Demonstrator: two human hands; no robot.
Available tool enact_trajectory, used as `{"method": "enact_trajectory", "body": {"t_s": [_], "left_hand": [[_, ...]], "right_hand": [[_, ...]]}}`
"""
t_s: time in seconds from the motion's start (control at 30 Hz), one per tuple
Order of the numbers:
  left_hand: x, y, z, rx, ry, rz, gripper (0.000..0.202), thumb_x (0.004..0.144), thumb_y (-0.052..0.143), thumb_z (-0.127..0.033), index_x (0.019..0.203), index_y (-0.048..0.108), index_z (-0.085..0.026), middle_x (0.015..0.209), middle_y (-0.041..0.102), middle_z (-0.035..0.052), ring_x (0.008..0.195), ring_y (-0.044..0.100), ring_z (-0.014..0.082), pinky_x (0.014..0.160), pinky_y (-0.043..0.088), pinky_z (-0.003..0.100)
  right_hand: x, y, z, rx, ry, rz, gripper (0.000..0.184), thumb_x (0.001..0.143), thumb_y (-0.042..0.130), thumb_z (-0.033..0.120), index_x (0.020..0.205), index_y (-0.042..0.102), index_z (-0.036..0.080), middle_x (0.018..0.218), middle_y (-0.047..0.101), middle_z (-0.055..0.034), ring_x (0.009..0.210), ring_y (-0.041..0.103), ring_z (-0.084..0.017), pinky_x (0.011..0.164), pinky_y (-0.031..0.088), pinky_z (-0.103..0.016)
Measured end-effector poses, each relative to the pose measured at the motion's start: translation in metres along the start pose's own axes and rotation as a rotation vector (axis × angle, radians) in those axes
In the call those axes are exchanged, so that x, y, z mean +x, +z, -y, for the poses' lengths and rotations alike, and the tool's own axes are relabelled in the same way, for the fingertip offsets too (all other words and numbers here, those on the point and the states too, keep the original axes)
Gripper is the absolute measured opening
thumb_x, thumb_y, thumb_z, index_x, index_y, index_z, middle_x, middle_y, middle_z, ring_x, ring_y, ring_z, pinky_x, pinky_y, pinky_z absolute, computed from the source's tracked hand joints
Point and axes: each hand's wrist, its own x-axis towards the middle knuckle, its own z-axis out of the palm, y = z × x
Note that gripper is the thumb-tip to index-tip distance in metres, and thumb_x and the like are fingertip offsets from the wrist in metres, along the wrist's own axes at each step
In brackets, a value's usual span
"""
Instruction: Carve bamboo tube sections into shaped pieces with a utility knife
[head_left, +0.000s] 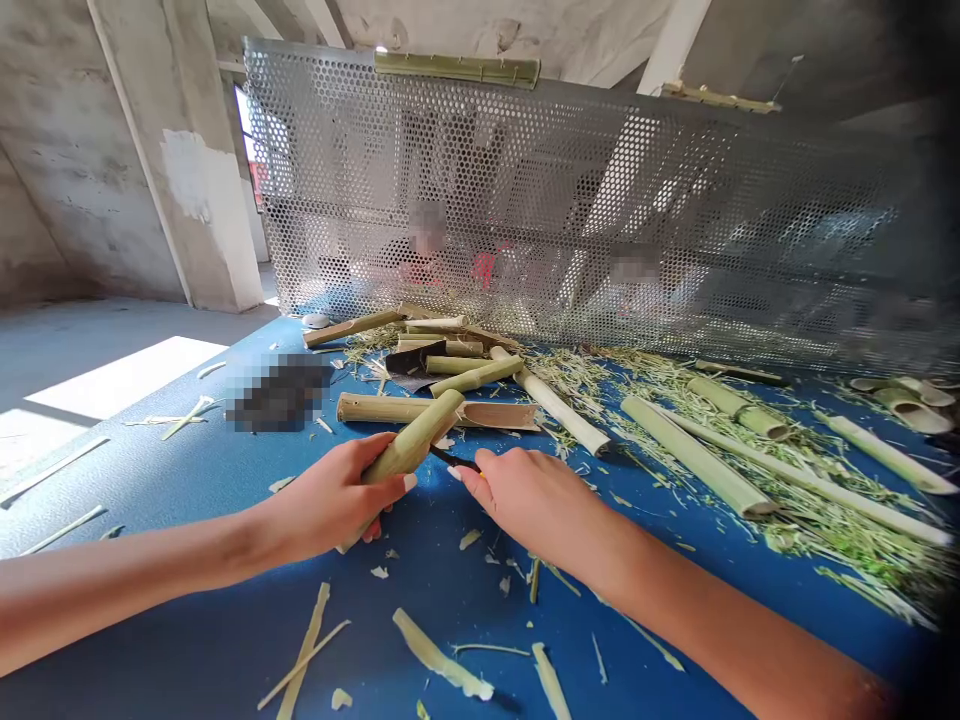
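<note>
My left hand [330, 490] grips a green bamboo section [414, 442], which tilts up and away from me, its lower end poking out below my fingers. My right hand [525, 510] closes around a small knife, whose handle is hidden in my fingers. Its dark blade [454, 459] reaches left, and its tip meets the bamboo near my left hand. Just beyond my hands, a split bamboo tube [390, 408] lies on the blue work table [187, 480]. Pale strips and scraps [439, 655] are scattered nearer me.
Bamboo lengths [697, 455] and green shavings [825, 520] lie heaped across the table's far right. A blurred dark patch [281, 392] covers part of the table. A perforated metal screen [525, 200] stands along the far edge, with a person [427, 245] visible behind it.
</note>
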Motion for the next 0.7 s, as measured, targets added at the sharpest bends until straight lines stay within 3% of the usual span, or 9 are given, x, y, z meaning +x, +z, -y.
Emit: {"method": "enact_trajectory", "body": {"t_s": [0.17, 0.5, 0.6, 0.7], "left_hand": [[0.001, 0.001, 0.001, 0.056, 0.007, -0.036, 0.042, 0.076, 0.049, -0.048, 0.103, 0.05, -0.017, 0.068, 0.051, -0.0007, 0.054, 0.055, 0.0151, 0.042, 0.04, 0.022], [-0.003, -0.001, 0.0, 0.319, 0.091, -0.163, 0.033, 0.079, 0.045, -0.046, 0.097, 0.052, -0.019, 0.061, 0.052, -0.001, 0.051, 0.053, 0.0143, 0.043, 0.036, 0.021], [-0.002, -0.004, -0.005, 0.281, 0.062, -0.146, 0.033, 0.079, 0.044, -0.047, 0.092, 0.051, -0.018, 0.057, 0.05, -0.0013, 0.048, 0.052, 0.0143, 0.041, 0.036, 0.021], [-0.014, -0.007, -0.013, 0.209, 0.05, -0.129, 0.034, 0.076, 0.045, -0.05, 0.088, 0.05, -0.018, 0.058, 0.048, -0.0016, 0.048, 0.053, 0.0148, 0.039, 0.038, 0.022]], "right_hand": [[0.004, 0.011, 0.001, -0.046, 0.022, -0.09, 0.043, 0.094, 0.029, 0.043, 0.086, 0.061, 0.015, 0.069, 0.068, -0.0134, 0.07, 0.069, -0.027, 0.055, 0.048, -0.031], [0.006, 0.008, 0.004, -0.061, 0.036, -0.154, 0.041, 0.093, 0.034, 0.044, 0.089, 0.06, 0.013, 0.067, 0.068, -0.0138, 0.069, 0.069, -0.027, 0.055, 0.049, -0.03], [0.01, 0.002, 0.005, -0.055, 0.018, -0.166, 0.042, 0.092, 0.034, 0.045, 0.09, 0.06, 0.012, 0.07, 0.068, -0.0148, 0.07, 0.069, -0.026, 0.056, 0.049, -0.029], [0.017, -0.007, -0.009, -0.077, 0.075, -0.188, 0.043, 0.094, 0.032, 0.043, 0.095, 0.06, 0.01, 0.074, 0.068, -0.0171, 0.074, 0.069, -0.026, 0.057, 0.049, -0.029]]}}
